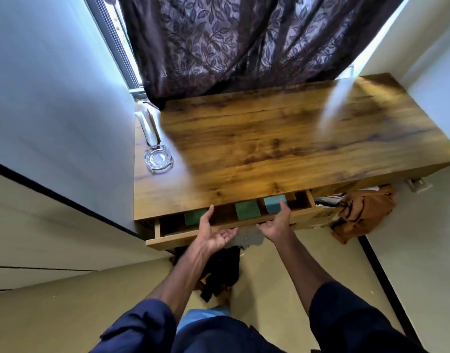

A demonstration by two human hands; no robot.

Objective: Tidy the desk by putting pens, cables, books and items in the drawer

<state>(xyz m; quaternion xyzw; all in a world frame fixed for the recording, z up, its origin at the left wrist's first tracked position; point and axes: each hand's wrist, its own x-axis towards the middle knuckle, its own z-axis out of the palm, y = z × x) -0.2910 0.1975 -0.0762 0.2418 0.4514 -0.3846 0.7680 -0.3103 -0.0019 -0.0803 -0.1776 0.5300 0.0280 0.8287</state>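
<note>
Left hand (215,231) palm-up at drawer (168,242) front, right hand (278,224) gripping it

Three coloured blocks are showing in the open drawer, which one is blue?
The rightmost block, beside the thumb of the right hand, is blue; the two blocks to its left are both green.

One head-worn wide-angle camera looks forward and down, close over the desk (269,138) and open drawer (168,239)

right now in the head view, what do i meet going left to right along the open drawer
left green block → middle green block → blue block → orange cloth, past the drawer right end
</note>
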